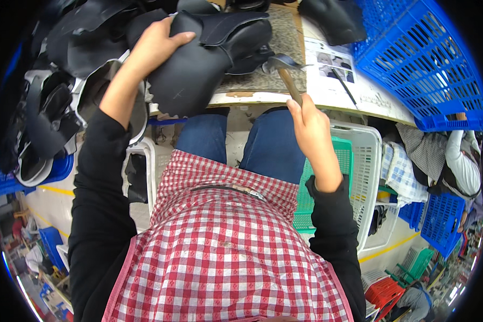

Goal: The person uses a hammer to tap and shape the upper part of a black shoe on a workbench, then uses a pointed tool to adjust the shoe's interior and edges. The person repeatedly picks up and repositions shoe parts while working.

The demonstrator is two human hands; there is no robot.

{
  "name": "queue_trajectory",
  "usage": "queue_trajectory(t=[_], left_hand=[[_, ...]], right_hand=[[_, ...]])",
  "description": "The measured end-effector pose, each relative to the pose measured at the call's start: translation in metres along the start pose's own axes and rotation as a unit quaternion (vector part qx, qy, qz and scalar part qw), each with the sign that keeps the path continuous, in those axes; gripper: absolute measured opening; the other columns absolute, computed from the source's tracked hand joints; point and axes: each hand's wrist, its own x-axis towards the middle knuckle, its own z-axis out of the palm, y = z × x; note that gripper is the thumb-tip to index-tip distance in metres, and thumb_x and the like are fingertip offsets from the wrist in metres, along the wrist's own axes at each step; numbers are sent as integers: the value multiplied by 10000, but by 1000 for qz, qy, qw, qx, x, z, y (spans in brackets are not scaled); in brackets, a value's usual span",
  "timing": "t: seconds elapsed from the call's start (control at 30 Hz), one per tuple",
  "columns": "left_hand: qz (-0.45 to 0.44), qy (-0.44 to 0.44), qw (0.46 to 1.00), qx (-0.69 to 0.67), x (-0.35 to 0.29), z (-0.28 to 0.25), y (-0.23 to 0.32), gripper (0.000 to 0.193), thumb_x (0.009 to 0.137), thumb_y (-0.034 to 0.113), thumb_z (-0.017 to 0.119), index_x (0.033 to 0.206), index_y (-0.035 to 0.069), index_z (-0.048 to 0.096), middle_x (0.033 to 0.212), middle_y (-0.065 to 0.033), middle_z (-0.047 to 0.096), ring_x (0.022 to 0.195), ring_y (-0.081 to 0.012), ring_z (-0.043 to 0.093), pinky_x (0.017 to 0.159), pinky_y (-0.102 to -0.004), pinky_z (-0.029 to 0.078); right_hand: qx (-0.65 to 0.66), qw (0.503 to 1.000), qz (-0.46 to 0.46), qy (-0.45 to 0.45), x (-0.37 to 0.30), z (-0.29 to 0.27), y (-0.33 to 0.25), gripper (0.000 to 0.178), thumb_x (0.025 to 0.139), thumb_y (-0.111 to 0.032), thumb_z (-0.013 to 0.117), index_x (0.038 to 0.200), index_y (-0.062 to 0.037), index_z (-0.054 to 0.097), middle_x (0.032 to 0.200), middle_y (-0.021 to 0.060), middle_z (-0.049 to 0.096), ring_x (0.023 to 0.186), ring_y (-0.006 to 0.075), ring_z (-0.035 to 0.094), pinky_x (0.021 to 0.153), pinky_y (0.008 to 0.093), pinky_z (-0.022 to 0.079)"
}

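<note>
A black leather shoe upper (190, 67) lies over the near edge of the workbench, one wide flap hanging past it. My left hand (158, 45) rests on its upper left part, thumb stretched out and the other fingers partly hidden behind the leather. In my right hand (312, 126) is a hammer (288, 80), gripped by its wooden handle. The metal head is just right of the leather piece, above a speckled stone slab (290, 37). Whether the head touches the slab cannot be made out.
More black leather pieces (91, 40) are piled at the left. On the right of the bench lie a printed sheet (327, 67), a pen (344, 87) and a blue plastic crate (418, 48). Beside my right leg stands a white basket (367, 177). Another person's sleeve (461, 163) shows at far right.
</note>
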Motion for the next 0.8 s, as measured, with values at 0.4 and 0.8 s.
queue_trajectory(t=[0.4, 0.8], left_hand=[[156, 15, 944, 290, -42, 68, 43, 978, 792, 601, 782, 1602, 265, 349, 1630, -131, 391, 1508, -456, 301, 1159, -736, 212], [405, 190, 857, 256, 28, 47, 52, 546, 909, 276, 654, 1441, 181, 573, 1351, -189, 607, 1313, -324, 542, 1060, -543, 389]], right_hand=[[-113, 993, -12, -26, 30, 22, 4, 397, 1067, -361, 540, 986, 27, 554, 710, 286, 661, 729, 499, 676, 641, 578, 530], [-84, 995, 17, -42, 25, 37, -11, 409, 1075, -376, 522, 1009, 27, 548, 750, 305, 667, 753, 529, 665, 657, 593, 526]])
